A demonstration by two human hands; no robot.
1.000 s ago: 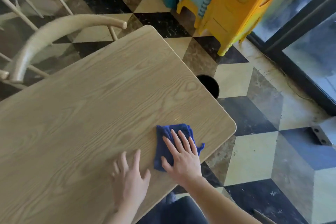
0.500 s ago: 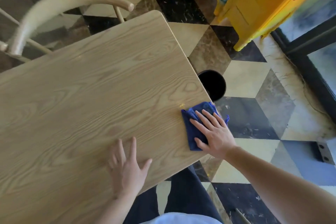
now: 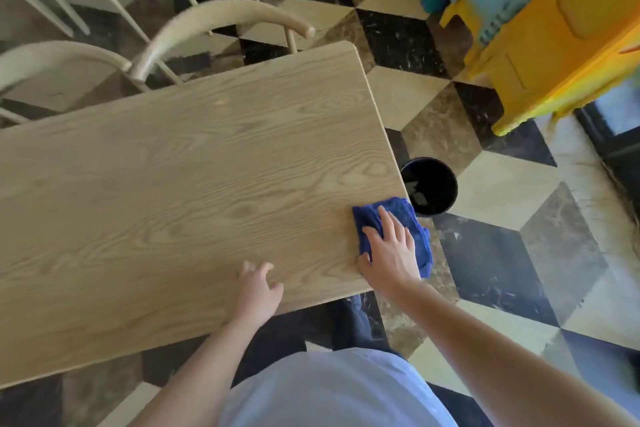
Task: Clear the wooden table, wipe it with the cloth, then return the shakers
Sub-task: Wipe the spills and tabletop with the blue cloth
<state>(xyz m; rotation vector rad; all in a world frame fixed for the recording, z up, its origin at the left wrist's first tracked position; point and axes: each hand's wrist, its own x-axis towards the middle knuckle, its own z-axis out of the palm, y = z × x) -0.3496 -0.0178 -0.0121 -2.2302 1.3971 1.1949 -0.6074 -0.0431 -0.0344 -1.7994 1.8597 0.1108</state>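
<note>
Blue cloth (image 3: 391,236) has slid under our flat right hand (image 3: 389,255) to the table (image 3: 173,184) corner, left hand (image 3: 258,291) open alongside, so wiping's nearly done.

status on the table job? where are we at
Clearing looks done: the wooden table is bare and no shakers are in view. Wiping is in hand: the right hand presses the blue cloth at the table's right corner, the left hand braced on the near edge. Left: returning the shakers.

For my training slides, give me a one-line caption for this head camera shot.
Right hand presses a blue cloth at the wooden table edge; left hand rests nearby.
</note>
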